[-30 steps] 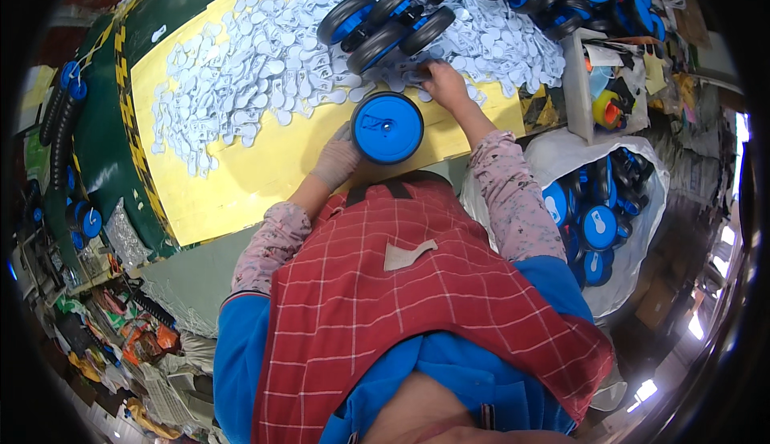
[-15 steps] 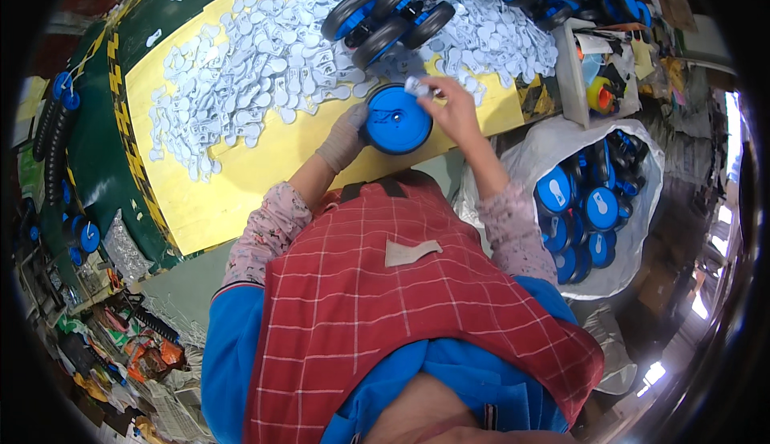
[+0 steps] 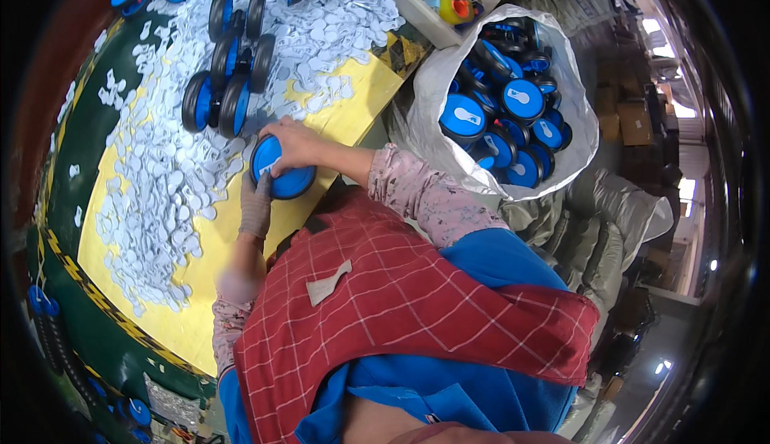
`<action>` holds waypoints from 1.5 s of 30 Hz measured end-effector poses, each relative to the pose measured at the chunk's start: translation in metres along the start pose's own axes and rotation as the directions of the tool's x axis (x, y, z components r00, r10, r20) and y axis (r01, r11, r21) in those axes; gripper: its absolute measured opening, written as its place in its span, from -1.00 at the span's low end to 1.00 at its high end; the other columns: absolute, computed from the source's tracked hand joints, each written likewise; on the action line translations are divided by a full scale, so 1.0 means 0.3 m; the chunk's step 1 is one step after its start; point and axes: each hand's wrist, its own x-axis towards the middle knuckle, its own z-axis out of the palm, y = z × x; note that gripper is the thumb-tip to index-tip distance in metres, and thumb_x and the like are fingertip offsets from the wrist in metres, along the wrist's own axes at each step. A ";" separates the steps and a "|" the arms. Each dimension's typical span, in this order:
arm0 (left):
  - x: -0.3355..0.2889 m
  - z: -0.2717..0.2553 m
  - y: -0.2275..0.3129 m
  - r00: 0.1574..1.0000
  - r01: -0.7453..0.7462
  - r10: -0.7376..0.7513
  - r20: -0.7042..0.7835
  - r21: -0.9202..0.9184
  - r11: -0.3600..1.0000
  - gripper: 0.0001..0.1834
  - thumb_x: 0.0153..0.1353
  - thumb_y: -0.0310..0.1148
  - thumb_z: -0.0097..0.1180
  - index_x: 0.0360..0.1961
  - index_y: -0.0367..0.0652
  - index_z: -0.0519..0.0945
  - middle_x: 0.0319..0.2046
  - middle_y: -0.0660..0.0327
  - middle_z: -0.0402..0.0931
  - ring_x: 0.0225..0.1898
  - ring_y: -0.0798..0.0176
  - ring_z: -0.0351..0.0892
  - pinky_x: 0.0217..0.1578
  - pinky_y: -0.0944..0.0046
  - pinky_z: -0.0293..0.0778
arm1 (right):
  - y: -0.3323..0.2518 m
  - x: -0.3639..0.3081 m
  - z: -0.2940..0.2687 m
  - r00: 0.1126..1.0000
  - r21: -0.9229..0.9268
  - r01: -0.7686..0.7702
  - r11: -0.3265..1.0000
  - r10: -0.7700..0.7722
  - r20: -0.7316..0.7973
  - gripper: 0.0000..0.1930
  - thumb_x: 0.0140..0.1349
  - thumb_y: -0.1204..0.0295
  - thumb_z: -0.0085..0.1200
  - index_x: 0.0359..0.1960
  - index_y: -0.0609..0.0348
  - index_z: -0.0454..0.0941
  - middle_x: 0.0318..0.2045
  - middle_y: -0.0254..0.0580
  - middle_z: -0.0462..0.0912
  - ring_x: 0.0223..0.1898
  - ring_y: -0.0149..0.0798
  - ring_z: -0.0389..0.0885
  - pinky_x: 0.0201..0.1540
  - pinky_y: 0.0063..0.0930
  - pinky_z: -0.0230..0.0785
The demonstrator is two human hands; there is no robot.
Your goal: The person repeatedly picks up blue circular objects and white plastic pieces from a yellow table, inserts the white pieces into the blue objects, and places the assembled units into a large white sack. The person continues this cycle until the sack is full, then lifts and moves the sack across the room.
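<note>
A blue wheel with a black tyre (image 3: 293, 182) is held face up over the yellow table edge. My left hand (image 3: 255, 207), in a pale glove, grips its near left rim, thumb on the blue face. My right hand (image 3: 293, 144), bare, lies over the far rim with its thumb pressed on the face. A small part of a pale keyhole-shaped sticker shows by the thumbs; the rest is hidden beneath them. Many loose pale stickers (image 3: 156, 223) spread over the table just beyond and left of my hands.
Paired blue-and-black wheels (image 3: 228, 71) stand on the stickers, with more at the far edge. To the right, a white sack (image 3: 581, 135) holds several wheels bearing pale stickers. A pale bin (image 3: 429, 23) of odds and ends sits at the table corner. Yellow-black tape (image 3: 120, 316) lines the green surface.
The view has swung to the right. My right hand has brought the pale sticker from above the wheel down onto its blue face. My left hand still holds the wheel.
</note>
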 end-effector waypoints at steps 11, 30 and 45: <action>0.151 0.058 0.362 0.565 -0.464 0.823 -0.051 0.805 0.368 -0.34 0.11 -0.31 0.31 0.21 -0.32 0.38 0.13 -0.11 0.43 0.13 -0.20 0.42 0.13 0.00 0.37 | 0.345 -0.570 -0.728 0.365 -0.273 -0.353 0.895 -0.136 -0.921 -0.50 0.10 0.47 0.31 0.14 0.09 0.55 -0.07 -0.08 0.66 -0.07 -0.03 0.58 0.02 -0.22 0.45; -0.096 0.004 0.140 0.953 -0.121 0.103 -0.286 -0.049 0.991 -0.49 0.41 -0.17 0.01 0.22 -0.34 0.39 0.06 0.09 0.47 0.08 0.25 0.42 0.17 0.28 0.32 | 0.494 0.105 -0.069 0.913 -0.040 0.078 0.996 -0.087 -0.399 -0.64 0.02 0.45 0.27 -0.10 0.11 0.52 -0.15 -0.05 0.56 -0.16 0.12 0.60 -0.06 -0.18 0.52; -0.010 0.035 0.027 0.951 -0.136 0.169 -0.258 0.143 0.980 -0.51 0.42 -0.12 -0.01 0.15 -0.33 0.42 0.04 -0.04 0.53 0.07 0.14 0.50 0.14 0.24 0.36 | 0.580 -0.052 -0.011 0.865 -0.305 0.090 0.948 -0.227 -0.448 -0.54 0.09 0.38 0.26 0.08 0.14 0.54 0.06 0.00 0.55 0.10 0.08 0.45 0.18 -0.16 0.31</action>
